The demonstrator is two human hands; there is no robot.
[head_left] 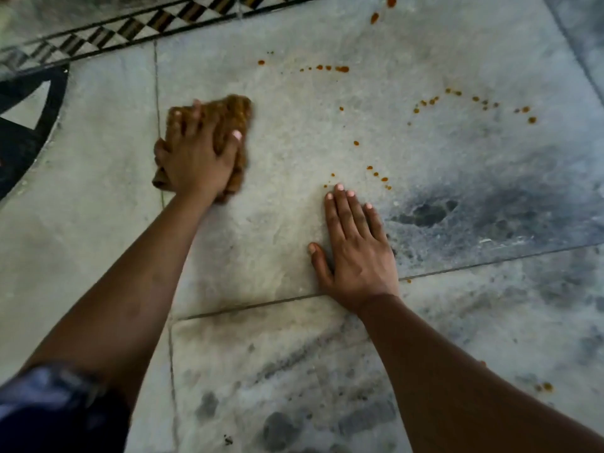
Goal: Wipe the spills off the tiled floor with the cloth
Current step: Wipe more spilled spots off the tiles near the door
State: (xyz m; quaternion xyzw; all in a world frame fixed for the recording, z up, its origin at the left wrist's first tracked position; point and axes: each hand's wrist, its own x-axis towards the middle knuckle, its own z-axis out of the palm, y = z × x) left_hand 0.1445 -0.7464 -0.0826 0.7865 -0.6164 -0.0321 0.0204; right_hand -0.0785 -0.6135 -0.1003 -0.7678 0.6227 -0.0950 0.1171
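The wiping step looks to be in hand, with much of the mess not yet reached. Nearest, a dark blue sleeve point(49, 403) covers the left upper arm, and a few orange drops point(544, 386) lie low on the right of the tiled floor point(261, 243).

Further out, the right hand point(354, 250) lies flat on the tile, fingers straight and close together and thumb out to the side. It holds nothing and seems to prop the person's weight. A short trail of drops point(379, 174) sits just beyond its fingertips.

Beyond that, to the left, the left hand point(196, 155) is on the brown cloth point(235, 112). Its fingers are spread and bent down over the bunched fabric, and the thumb is hooked along the right edge, gripping it against the floor beside a grout line. The cloth is blurred, so its exact folds cannot be told.

Further still, more spills point(341, 69) dot the same tile in broken arcs to the right of the cloth. Two larger blobs point(374, 18) lie near the top edge, and a patterned border point(137, 26) runs along the far left.

The next move probably calls for sweeping the cloth rightward across these arcs, pressing firmly so the drops lift rather than smear, and shifting the propping hand clear of the trail by its fingers.
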